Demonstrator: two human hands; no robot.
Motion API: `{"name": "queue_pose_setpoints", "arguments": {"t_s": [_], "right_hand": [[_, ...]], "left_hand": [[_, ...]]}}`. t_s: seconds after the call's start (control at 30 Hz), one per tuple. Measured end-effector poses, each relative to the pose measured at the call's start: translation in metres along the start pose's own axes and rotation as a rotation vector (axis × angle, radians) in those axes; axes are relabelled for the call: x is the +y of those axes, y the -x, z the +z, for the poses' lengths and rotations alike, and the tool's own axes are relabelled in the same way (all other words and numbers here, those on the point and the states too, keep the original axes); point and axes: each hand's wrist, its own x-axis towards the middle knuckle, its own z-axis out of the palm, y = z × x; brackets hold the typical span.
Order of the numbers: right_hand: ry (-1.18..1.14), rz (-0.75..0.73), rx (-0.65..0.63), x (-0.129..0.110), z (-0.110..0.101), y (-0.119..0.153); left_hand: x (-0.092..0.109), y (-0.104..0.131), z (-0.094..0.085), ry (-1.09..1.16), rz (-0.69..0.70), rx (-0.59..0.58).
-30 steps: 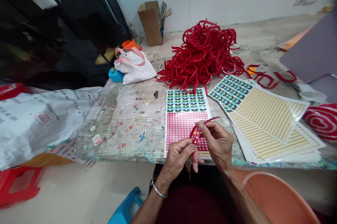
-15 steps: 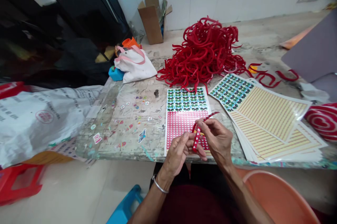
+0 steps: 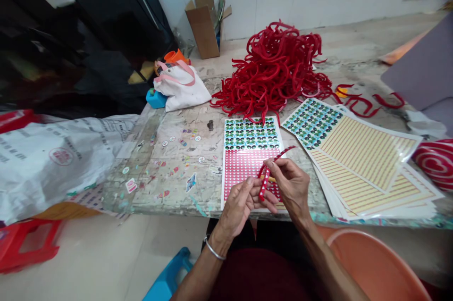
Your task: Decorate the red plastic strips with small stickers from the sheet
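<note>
My left hand wears a silver bangle and holds a red strip with white marks between thumb and fingers. Pinched on the upper part of the same strip is my right hand; one end sticks out up and to the right. A small yellow piece shows between the hands. Below them lies a sticker sheet, green and blue on top, red with white marks lower down. Behind it rises a tangled pile of red strips.
More sheets are stacked at the right. A white bag, a blue box and a cardboard box stand at the back left. An orange tub and blue stool are below the table edge.
The strip has shifted slightly, its free end a little higher and farther right. Both hands keep hold of it; my right hand has moved slightly left.
</note>
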Motion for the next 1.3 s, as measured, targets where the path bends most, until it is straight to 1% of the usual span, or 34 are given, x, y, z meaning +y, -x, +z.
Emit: {"name": "queue_pose_setpoints", "arguments": {"t_s": [0.2,0.4,0.63,0.83,0.97,1.1,1.2,1.3], "right_hand": [[-0.031,0.046,0.01,0.001,0.001,-0.001],[-0.014,0.037,0.024,0.002,-0.003,0.001],[0.016,-0.006,0.063,-0.001,-0.002,0.008],[0.055,-0.058,0.075,-0.002,0.002,0.015],[0.052,-0.05,0.079,0.0,0.001,0.018],[0.059,-0.052,0.093,0.001,-0.002,0.018],[0.085,-0.062,0.101,0.001,-0.003,0.018],[0.107,-0.065,0.113,0.001,-0.003,0.017]], "left_hand": [[-0.001,0.0,-0.001,0.011,0.01,-0.003],[-0.002,0.003,0.0,-0.004,0.012,0.014],[-0.005,0.005,-0.003,0.051,0.014,0.069],[0.005,0.003,0.005,-0.076,0.004,0.033],[0.01,0.001,0.007,-0.134,0.003,-0.011],[0.007,0.001,0.006,-0.068,-0.021,-0.024],[0.003,0.003,0.004,-0.031,-0.041,-0.007],[0.0,0.008,0.001,-0.046,-0.063,0.021]]}}
